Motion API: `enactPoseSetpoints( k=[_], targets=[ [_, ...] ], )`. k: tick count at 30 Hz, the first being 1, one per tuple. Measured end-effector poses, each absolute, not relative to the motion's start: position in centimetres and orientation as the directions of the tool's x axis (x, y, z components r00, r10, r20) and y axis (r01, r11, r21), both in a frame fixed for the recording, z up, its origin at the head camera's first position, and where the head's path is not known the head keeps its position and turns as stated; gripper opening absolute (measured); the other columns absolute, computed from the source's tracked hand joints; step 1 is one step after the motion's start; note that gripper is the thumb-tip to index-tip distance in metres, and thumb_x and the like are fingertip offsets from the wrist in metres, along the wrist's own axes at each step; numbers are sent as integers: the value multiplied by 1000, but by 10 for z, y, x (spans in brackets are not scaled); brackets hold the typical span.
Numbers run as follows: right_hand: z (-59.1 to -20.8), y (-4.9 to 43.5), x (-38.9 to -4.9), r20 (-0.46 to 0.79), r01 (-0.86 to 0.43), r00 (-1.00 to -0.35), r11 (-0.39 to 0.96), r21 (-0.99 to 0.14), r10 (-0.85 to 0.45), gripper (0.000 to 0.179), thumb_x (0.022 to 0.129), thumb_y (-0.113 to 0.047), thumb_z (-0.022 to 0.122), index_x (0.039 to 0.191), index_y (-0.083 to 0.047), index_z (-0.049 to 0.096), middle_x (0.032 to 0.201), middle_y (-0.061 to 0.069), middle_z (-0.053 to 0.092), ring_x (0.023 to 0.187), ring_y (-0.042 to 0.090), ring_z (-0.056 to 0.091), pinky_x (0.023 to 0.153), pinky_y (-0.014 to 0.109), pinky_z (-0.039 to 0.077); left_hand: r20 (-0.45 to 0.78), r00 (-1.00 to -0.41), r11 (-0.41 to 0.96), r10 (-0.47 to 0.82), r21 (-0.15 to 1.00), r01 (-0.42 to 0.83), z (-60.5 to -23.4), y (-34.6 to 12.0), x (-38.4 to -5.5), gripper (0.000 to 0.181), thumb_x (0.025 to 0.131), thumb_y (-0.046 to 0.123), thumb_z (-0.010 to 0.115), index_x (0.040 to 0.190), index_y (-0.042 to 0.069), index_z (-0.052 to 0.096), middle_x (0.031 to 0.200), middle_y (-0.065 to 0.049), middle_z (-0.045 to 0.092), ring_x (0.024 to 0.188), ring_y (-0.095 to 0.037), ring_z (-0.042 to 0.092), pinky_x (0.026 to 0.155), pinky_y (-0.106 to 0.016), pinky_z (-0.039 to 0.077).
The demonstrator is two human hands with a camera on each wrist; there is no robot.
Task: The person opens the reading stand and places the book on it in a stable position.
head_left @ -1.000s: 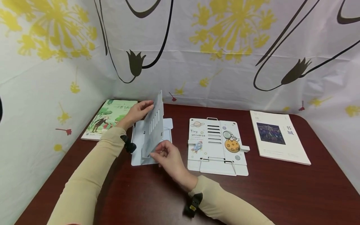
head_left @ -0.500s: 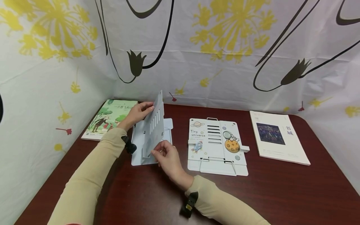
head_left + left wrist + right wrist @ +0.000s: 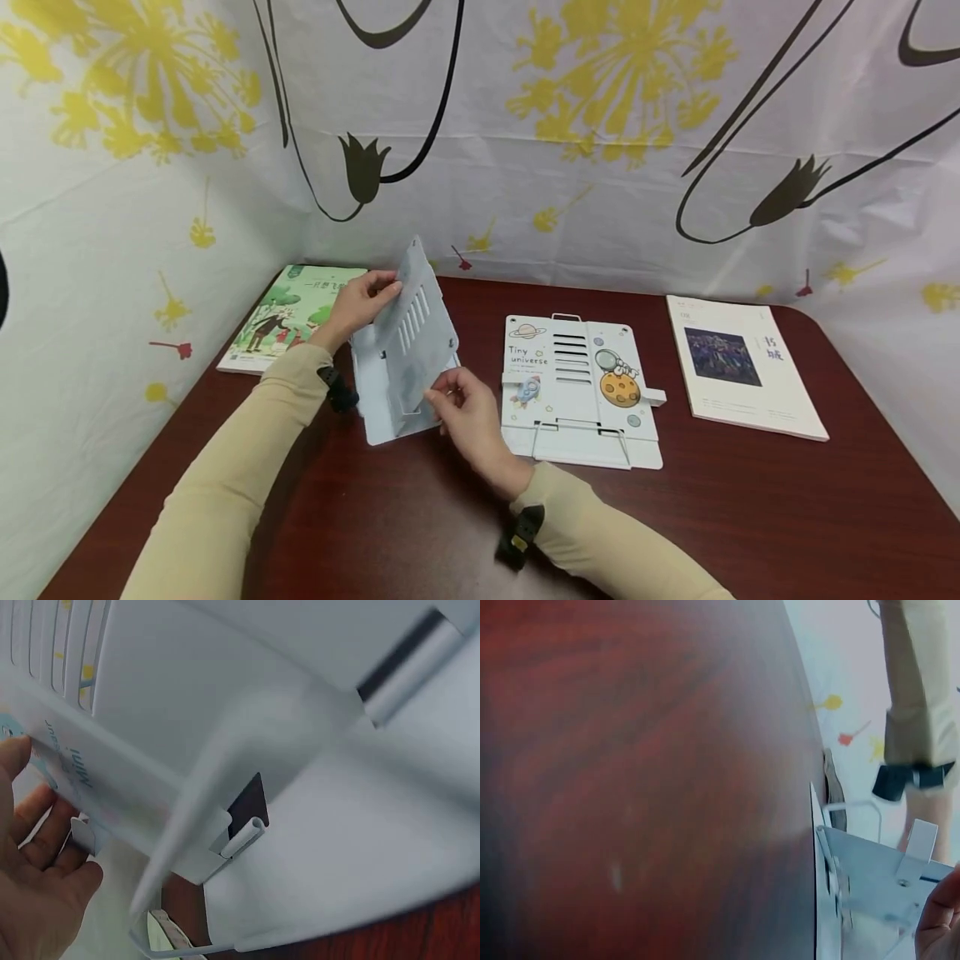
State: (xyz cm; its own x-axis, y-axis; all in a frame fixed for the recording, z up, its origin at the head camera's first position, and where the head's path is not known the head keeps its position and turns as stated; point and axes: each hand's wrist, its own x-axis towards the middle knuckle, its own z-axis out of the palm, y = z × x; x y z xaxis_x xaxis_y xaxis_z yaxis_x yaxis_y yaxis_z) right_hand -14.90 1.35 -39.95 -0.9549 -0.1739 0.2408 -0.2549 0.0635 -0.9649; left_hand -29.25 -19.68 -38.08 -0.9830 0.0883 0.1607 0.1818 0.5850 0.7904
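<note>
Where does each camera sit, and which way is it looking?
Head: on the person's head, looking forward and down at the red-brown table; left hand, right hand and beige sleeves show.
Left wrist: on that wrist, looking closely at the held book stand; the left hand shows at left.
Right wrist: on that wrist, looking across the table; some right hand shows lower right, the left sleeve above it.
Shared: head and left wrist both show that stand and left hand.

Flat stand reads "Tiny universe" — tilted panel, "Mini".
</note>
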Motion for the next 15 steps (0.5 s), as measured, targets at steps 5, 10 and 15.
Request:
enactPoseSetpoints(
  k=[5, 10, 15],
  targets=[
    [-410, 25, -167, 219, -224, -970, 40, -974, -108, 9, 87, -2, 65, 88, 4, 57, 66, 13, 56, 46, 12, 48, 40, 22, 43, 185, -983, 597, -19, 790, 137, -383, -206, -289, 44, 95, 31, 56, 126, 0, 56, 121, -20, 60, 110, -32, 56, 87, -40, 48],
    [-409, 35, -187, 171, -172, -985, 13, -985, -34, 9, 87, 0, 63, 90, 6, 57, 74, 4, 56, 53, 12, 53, 43, 25, 46, 183, -976, 577, -119, 813, 81, -384, -215, -280, 43, 93, 34, 58, 121, 1, 58, 115, -19, 62, 103, -29, 59, 75, -30, 48],
    [-405, 44, -206, 128, -128, -992, 7, -992, 10, 10, 88, 0, 61, 94, 6, 57, 75, 2, 55, 55, 11, 54, 46, 25, 49, 159, -970, 559, -186, 828, 28, -386, -222, -271, 46, 91, 40, 58, 118, 3, 58, 111, -16, 61, 98, -24, 58, 70, -22, 46]
  ],
)
